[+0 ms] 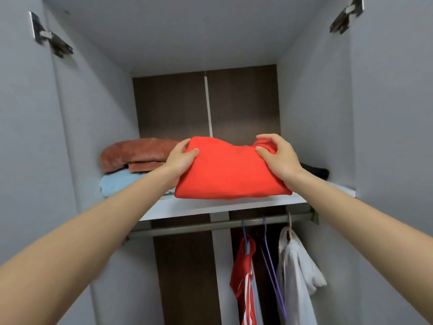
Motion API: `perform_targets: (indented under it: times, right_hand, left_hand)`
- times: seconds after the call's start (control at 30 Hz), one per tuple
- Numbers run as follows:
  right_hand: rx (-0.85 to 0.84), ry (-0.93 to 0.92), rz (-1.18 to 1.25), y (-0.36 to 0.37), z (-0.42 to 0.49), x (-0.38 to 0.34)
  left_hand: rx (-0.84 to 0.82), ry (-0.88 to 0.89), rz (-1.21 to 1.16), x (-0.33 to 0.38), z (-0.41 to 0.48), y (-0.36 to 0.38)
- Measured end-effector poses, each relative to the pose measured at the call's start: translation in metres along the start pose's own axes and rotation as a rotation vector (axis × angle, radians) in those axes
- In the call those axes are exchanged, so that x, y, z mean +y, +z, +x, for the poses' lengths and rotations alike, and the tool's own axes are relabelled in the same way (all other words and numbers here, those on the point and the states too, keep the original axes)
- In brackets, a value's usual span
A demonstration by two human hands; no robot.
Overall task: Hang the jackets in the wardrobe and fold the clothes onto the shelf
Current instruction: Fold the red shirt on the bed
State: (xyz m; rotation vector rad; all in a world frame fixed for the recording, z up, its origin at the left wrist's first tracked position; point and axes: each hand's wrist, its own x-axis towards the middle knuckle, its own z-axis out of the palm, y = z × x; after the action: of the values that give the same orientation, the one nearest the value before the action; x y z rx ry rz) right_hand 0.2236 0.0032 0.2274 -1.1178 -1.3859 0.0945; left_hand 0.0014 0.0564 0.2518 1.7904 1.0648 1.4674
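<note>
Wardrobe shelf [199, 207]: L hand [180, 160] & R hand [278, 156] both grasping folded red garment [227, 170].

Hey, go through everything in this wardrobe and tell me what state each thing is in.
Red cloth: folded, held at the shelf front.
Left hand: grips red cloth.
Right hand: grips red cloth.
Brown cloth: folded, atop blue cloth.
Blue cloth: folded, on shelf.
Black cloth: lying on shelf.
Red jacket: hanging.
White jacket: hanging.
Wardrobe door: open.
</note>
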Motion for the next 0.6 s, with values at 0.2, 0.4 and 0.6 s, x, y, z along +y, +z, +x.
perform_targets:
  times: [0.2, 0.4, 0.6]
  right_hand:
    - [0.044, -0.05, -0.073, 0.033, 0.075, 0.045]
    - [0.026, -0.112, -0.107, 0.07, 0.153, 0.086]
    - [-0.091, -0.058, -0.124, 0.11, 0.201, 0.126]
  left_hand:
    - [0.025, 0.051, 0.163, -0.041, 0.091, 0.018]
    - [0.081, 0.132, 0.435, -0.07, 0.178, 0.033]
    - [0.12, 0.091, 0.751, -0.1, 0.234, 0.04]
